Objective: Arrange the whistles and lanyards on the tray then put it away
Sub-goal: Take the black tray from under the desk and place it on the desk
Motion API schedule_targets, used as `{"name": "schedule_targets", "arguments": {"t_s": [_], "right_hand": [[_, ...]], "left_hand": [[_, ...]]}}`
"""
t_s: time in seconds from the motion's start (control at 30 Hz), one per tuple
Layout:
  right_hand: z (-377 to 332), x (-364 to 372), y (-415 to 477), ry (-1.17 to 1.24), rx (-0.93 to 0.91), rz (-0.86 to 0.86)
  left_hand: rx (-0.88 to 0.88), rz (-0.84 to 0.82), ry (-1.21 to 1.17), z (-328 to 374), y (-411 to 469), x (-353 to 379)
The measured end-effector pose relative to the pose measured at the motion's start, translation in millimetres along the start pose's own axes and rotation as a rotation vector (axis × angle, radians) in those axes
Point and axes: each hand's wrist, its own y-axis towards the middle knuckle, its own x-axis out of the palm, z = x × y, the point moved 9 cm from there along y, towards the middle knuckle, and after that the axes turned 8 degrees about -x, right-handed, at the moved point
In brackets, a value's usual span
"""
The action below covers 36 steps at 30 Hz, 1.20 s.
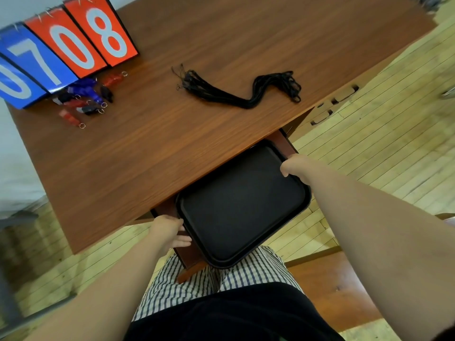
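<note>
Tray (242, 205) half under table (172, 124), long axis 8 to 2 o'clock; left hand (170, 230) gripping at 8, right hand (295, 168) at 2.

Tray (241, 207), gripped by left hand (167, 230) and right hand (295, 167): looking like smooth black plastic, matt, rim catching a faint sheen. Desk top (152, 148) beyond both hands: showing red-brown wood grain, smooth, satin. Lanyards (236, 94) beyond the right hand: reading as matt black woven cord. Whistles (86, 99) far beyond the left hand: shining as glossy red, blue and black plastic, carrying bright metal split rings (82, 125). Scoreboard cards (66, 48) behind them: gleaming, glossy. Floor (369, 134): showing pale, worn wood boards.
</note>
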Motion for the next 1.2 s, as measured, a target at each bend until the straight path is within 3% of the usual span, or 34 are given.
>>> {"name": "schedule_targets", "arguments": {"t_s": [0.33,0.8,1.2], "right_hand": [[16,-5,-17,0.069,0.005,0.057],[-5,-22,-49,0.157,0.003,0.137],[-92,-7,-43,0.185,-0.096,0.100]], "left_hand": [[0.073,-0.129,0.087,7,-15,7],[0.246,-0.092,0.105,22,-48,-31],[0.305,0.117,0.073,43,-26,-105]]}}
